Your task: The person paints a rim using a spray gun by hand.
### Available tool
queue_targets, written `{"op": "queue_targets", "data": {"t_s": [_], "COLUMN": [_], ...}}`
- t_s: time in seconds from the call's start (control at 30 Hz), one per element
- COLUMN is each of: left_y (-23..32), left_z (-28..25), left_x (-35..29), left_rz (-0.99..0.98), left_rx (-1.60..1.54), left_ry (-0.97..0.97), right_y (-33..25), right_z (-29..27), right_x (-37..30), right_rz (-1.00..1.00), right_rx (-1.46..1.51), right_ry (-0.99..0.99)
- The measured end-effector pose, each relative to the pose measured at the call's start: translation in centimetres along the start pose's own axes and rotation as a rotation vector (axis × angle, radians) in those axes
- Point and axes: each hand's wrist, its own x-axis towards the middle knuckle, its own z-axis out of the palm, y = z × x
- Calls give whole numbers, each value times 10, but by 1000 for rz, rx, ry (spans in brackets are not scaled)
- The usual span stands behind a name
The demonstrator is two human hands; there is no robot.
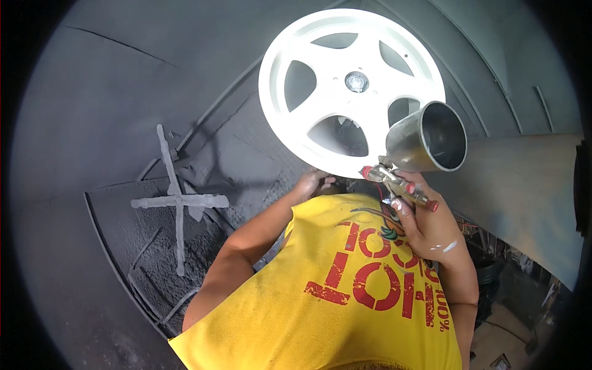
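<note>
A white five-spoke wheel rim [342, 102] faces me, with a round metallic center piece [356, 81]. Just below its lower right edge, my right hand [425, 216] grips a spray gun [394, 179] with a metal cup [416, 145] on top and red fittings. White paint marks the back of that hand. My left hand [312, 185] is at the rim's lower left edge, its fingers curled; what they hold, if anything, is hidden beneath the rim and by my yellow shirt [296, 296].
To the left stands a grey, paint-crusted cross-shaped stand [179, 200], over a rough dark panel [154, 246]. Grey sheeting [123, 80] covers the walls. A large tan curved surface [524, 197] is at right, with clutter and a dark bucket [490, 271] below it.
</note>
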Motion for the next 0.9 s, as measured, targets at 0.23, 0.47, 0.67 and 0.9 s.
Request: {"op": "queue_targets", "data": {"t_s": [0.23,0.47,0.67,0.9], "left_y": [26,74,45,13], "left_z": [-27,-39,-12,10], "left_x": [20,24,15,-10], "left_rz": [192,314,235,-59], "left_rx": [-94,-62,-125,44], "left_ry": [176,291,266,45], "right_y": [21,26,7,10], "right_z": [-6,-20,-4,6], "right_x": [-3,3,5,0], "right_rz": [-30,65,9,33], "right_rx": [-145,-148,-29,0], "right_ry": [197,334,227,34]}}
